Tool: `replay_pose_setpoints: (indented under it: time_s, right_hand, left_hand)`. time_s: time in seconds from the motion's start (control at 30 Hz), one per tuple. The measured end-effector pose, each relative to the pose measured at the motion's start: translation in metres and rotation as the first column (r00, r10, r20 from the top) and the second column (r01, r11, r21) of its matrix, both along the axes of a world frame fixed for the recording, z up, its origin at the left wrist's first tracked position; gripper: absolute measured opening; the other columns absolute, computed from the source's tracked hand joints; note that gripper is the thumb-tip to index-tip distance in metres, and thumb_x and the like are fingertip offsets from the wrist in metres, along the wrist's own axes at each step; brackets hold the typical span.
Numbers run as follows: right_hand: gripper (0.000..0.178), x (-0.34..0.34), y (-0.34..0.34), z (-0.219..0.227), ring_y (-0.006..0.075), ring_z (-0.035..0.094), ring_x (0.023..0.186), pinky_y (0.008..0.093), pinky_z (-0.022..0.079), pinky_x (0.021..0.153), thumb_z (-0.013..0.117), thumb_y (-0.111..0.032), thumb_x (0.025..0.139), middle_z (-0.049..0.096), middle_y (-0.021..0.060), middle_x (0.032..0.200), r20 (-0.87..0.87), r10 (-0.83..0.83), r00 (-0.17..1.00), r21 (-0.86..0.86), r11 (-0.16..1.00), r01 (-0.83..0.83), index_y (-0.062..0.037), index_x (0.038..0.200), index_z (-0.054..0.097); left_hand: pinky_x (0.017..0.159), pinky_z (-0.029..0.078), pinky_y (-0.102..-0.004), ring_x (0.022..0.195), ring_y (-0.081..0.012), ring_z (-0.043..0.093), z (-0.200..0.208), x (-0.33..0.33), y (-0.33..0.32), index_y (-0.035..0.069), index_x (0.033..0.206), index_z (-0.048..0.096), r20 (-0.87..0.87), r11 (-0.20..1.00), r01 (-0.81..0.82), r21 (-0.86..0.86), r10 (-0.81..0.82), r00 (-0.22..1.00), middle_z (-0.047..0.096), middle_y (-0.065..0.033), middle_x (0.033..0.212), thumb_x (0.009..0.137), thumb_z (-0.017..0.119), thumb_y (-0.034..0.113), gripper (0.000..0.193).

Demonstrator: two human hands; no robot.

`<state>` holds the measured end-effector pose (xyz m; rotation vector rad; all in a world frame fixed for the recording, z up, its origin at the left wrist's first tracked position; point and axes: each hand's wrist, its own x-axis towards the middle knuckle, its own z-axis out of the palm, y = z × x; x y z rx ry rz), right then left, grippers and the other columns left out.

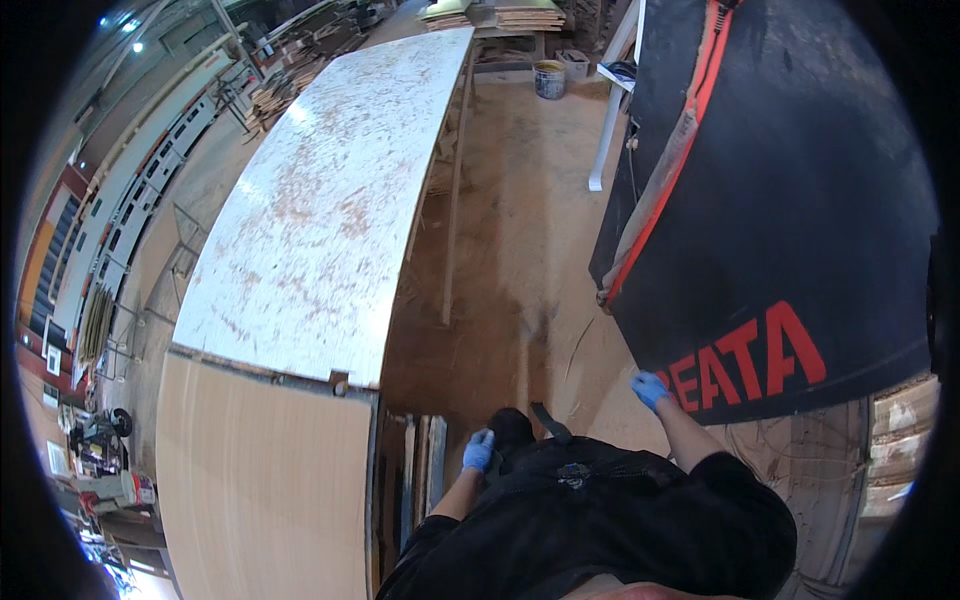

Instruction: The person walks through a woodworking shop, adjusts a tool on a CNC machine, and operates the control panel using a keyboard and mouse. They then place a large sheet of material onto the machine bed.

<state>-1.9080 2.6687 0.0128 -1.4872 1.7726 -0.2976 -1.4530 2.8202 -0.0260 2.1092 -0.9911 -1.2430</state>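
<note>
My left hand (478, 450), in a blue glove, hangs beside my dark clothing with its fingers curled in and nothing seen in them. It is nearest to the narrow upright boards (423, 462) at the side of the table. The blue-gloved right hand (650, 390) is held out to the right, fingers curled, with nothing visible in it. In the picture it lies close to the lower edge of a large dark machine panel (800, 200) with red lettering; whether the two touch I cannot tell. A long white sheet (310, 190), strewn with brown shavings, lies on the left.
A pale wood-grained board (262, 470) lies at the near end of the white sheet. Red and grey cables (668, 205) run along the machine's edge. Ahead stand a bucket (549, 80) and stacked boards (528, 18). Brown dust covers the floor (520, 200).
</note>
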Motion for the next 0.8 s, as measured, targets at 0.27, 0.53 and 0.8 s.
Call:
replay_pose_setpoints:
  time_s: [0.27, 0.53, 0.8]
  right_hand:
    - [0.04, 0.16, -0.254, 0.051, 0.0315, 0.061, 0.114, 0.0386, 0.046, 0.099, 0.061, -0.033, 0.091, 0.065, 0.0167, 0.124, 0.113, 0.193, 0.975, -0.168, 0.971, -0.173, -0.0057, 0.119, 0.066]
    - [0.04, 0.166, -0.4, 0.108, 0.0327, 0.061, 0.113, 0.0386, 0.048, 0.098, 0.062, -0.031, 0.092, 0.064, 0.0168, 0.123, 0.212, -0.086, 0.974, -0.058, 0.993, 0.1, -0.0046, 0.122, 0.064]
    - [0.03, 0.122, -0.574, 0.233, 0.0335, 0.062, 0.105, 0.0401, 0.049, 0.092, 0.068, -0.015, 0.086, 0.064, 0.016, 0.116, 0.257, -0.243, 0.935, -0.754, 0.555, 0.352, -0.0035, 0.114, 0.066]
  left_hand:
    - [0.101, 0.045, -0.0393, 0.122, -0.0332, 0.057, -0.071, 0.082, -0.241, 0.006, 0.125, 0.063, 0.069, 0.99, 0.14, 0.035, -0.142, 0.987, 0.063, -0.0187, 0.127, 0.096, 0.055, 0.049, 0.052]
    - [0.099, 0.046, -0.0385, 0.117, -0.031, 0.06, 0.017, 0.122, -0.541, 0.005, 0.125, 0.062, 0.085, 0.886, 0.435, 0.162, -0.451, 0.888, 0.066, -0.0173, 0.12, 0.095, 0.059, 0.046, 0.05]
    - [0.087, 0.049, -0.0311, 0.1, -0.0186, 0.061, -0.019, 0.049, -0.829, 0.005, 0.12, 0.062, -0.298, 0.971, 0.221, -0.092, -0.239, 0.924, 0.067, -0.008, 0.111, 0.097, 0.062, 0.032, 0.035]
